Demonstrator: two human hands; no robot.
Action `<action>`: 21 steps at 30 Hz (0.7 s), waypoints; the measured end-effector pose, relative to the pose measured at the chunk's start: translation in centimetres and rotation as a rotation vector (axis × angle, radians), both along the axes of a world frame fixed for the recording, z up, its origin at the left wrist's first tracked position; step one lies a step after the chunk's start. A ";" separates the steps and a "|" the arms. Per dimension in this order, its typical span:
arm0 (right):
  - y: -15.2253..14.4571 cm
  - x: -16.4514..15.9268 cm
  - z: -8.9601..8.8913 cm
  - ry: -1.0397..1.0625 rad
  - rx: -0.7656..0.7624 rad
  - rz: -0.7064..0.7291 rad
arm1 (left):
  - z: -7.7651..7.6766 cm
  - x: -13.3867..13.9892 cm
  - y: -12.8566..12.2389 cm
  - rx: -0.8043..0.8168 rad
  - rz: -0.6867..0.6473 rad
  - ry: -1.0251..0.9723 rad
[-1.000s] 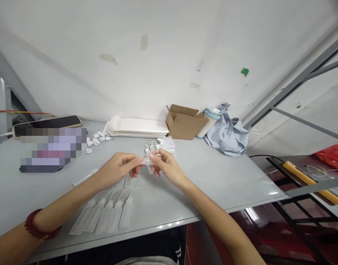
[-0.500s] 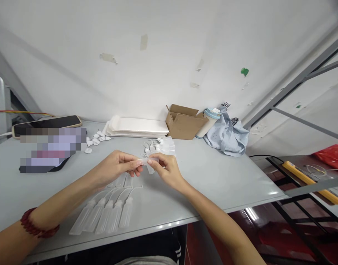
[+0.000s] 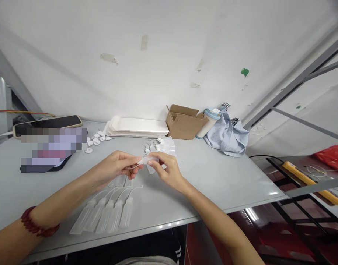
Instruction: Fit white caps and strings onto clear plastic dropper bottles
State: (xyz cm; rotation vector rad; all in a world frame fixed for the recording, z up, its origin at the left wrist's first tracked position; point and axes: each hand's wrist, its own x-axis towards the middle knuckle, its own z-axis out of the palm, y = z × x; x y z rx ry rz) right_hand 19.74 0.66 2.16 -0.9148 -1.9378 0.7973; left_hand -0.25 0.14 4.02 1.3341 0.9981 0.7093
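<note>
Over the middle of the table, a small translucent squeeze bottle (image 3: 146, 160) lies sideways between my two hands. The fingers of my left hand (image 3: 120, 164) pinch its nozzle end, where a thin tube runs past the fingertips. My right hand (image 3: 170, 170) grips the bottle's body between thumb and fingers. Below my left forearm, several similar bottles (image 3: 106, 215) with thin bent tubes lie in a row. Another cluster of bottles (image 3: 167, 144) lies just beyond my right hand. Loose white caps (image 3: 96, 141) sit at the back left.
White flat packets (image 3: 138, 127) are stacked along the wall. Beside them stand an open cardboard box (image 3: 185, 125), a cup with a blue lid (image 3: 210, 123) and a light-blue cloth (image 3: 229, 138). A phone (image 3: 61, 123) and a pixelated-out device (image 3: 54, 151) lie at left.
My left fingertips have shifted slightly back along the bottle, and the thin tube now shows below them. The right hand keeps its grip almost unmoved.
</note>
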 end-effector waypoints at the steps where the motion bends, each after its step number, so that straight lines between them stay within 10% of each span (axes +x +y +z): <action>1: 0.0 0.0 0.0 0.006 -0.032 0.004 | 0.0 0.0 0.0 0.043 -0.002 0.025; 14: 0.2 0.0 0.1 0.130 -0.357 -0.012 | -0.3 0.6 -0.5 0.315 0.074 0.242; 21: -0.1 -0.2 -0.1 -0.009 0.019 -0.025 | -0.7 0.1 0.0 -0.046 0.008 -0.001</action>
